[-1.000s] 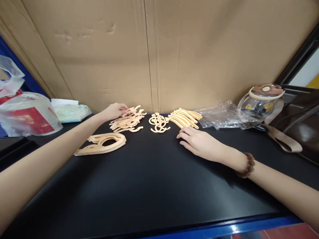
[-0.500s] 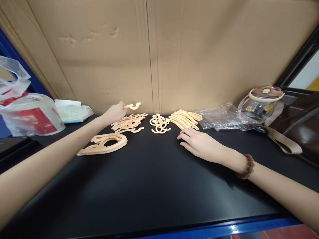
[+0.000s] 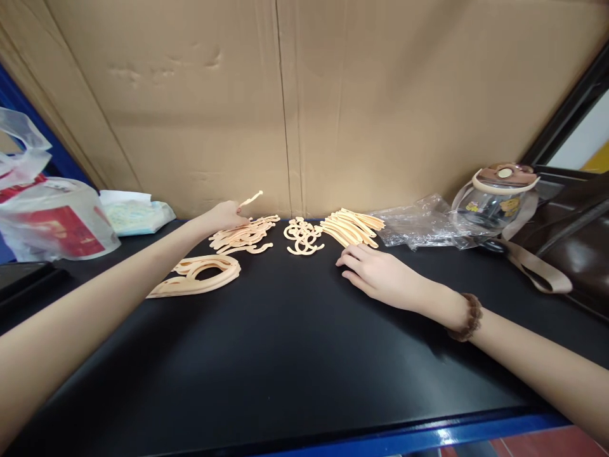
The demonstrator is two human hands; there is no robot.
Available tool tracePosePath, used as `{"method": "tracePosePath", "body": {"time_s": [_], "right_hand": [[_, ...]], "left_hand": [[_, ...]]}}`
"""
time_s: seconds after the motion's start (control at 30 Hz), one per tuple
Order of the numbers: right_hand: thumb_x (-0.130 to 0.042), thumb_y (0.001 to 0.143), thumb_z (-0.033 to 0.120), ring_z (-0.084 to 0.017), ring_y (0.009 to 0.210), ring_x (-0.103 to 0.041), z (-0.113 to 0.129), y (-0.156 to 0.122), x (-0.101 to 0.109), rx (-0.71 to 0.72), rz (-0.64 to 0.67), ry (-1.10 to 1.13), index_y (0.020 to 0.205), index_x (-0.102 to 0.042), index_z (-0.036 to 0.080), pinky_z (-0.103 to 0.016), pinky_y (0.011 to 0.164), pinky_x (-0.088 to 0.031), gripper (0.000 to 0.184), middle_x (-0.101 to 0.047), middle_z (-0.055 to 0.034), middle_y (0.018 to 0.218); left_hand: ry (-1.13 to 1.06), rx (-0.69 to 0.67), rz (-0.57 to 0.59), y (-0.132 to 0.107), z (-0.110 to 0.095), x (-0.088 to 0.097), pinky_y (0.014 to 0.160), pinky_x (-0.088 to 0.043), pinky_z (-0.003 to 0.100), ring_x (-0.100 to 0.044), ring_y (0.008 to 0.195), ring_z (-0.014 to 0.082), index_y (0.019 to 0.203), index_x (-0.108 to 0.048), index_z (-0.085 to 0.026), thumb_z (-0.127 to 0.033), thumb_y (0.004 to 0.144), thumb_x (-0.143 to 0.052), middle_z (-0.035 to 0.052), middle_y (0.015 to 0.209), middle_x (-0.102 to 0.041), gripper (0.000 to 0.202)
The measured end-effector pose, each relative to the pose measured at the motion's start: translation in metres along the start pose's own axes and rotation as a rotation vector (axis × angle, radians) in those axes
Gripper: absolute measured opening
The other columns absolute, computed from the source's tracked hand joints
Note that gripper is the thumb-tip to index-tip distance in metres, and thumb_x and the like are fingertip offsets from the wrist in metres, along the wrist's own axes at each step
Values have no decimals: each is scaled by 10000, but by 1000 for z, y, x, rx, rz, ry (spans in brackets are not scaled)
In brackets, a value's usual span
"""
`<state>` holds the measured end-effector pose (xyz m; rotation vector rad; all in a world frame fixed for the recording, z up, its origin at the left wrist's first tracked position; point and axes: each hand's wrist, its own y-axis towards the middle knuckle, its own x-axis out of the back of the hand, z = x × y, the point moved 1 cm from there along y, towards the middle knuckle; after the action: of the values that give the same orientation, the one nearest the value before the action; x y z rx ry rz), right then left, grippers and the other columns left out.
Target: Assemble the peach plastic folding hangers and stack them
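Note:
Over the back left of the table, my left hand (image 3: 227, 216) pinches a cream plastic hanger piece (image 3: 252, 198), which points up and to the right. Right below it lies a pile of similar wavy-ended hanger pieces (image 3: 245, 235). Small curved hooks (image 3: 304, 236) lie in a heap at the middle. To their right are stacked long curved strips (image 3: 352, 225). My right hand (image 3: 375, 270) rests palm down at the near edge of these strips, fingers loosely bent and apart, holding nothing visible. Larger curved cream pieces (image 3: 219, 282) lie together nearer me on the left, partly behind my left forearm.
Clear plastic wrapping (image 3: 419, 225) lies right of the strips, beside a clear bottle with a brown lid (image 3: 504, 200) and strap. A dark brown bag (image 3: 580, 235) stands far right. A plastic bag (image 3: 61, 219) and a wipes pack (image 3: 136, 212) stand left. Cardboard (image 3: 200, 114) walls the back.
The hanger piece in my left hand has turned from lying level, curved end showing, to edge-on and tilted upward. My left hand has shifted slightly left and down. My right hand has stayed put.

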<state>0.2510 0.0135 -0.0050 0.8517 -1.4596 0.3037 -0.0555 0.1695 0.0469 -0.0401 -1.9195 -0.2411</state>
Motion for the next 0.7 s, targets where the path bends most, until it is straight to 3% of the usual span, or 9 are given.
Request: {"method": "tracePosePath", "body": {"time_s": [0.17,0.37,0.53,0.6,0.7], "right_hand": [[-421,947,208,-250,964,-598,-1,0,0,3,-1,8,1059,-604,136,-409,841,-511,226,-593,-117,1035],[-436,944,237,-261,996,-589,0,0,1,-53,15,82,1084,-588,140,-436,888,-478,229,-610,-121,1072],[-419,944,470,-210,933,-621,-1,14,12,-359,-93,581,1209,-481,178,-386,856,-487,399,-658,-86,1018],[-367,950,513,-170,799,-641,-3,23,14,-461,-111,837,1231,-450,174,-322,752,-513,448,-676,-66,906],[-389,937,507,-126,578,-606,-3,33,12,-519,-14,1063,1098,-540,159,-253,556,-486,412,-676,-47,770]], "left_hand": [[85,30,-84,-8,-6,10,554,-248,264,-389,539,137,511,-343,-200,-157,716,-567,-30,493,-367,306],[27,-113,-161,-40,-28,20,601,-281,244,-401,597,124,608,-390,-185,-251,798,-506,-37,574,-404,232],[-104,-263,-1,-86,-59,2,573,-302,258,-400,574,139,640,-405,-200,-371,789,-477,-37,568,-408,238],[-95,-340,23,-102,-70,-8,598,-323,265,-429,617,149,652,-400,-202,-384,804,-440,-22,623,-454,240],[-100,-339,55,-117,-79,-21,588,-323,271,-423,610,152,655,-368,-208,-379,822,-413,-18,628,-457,243]]}}
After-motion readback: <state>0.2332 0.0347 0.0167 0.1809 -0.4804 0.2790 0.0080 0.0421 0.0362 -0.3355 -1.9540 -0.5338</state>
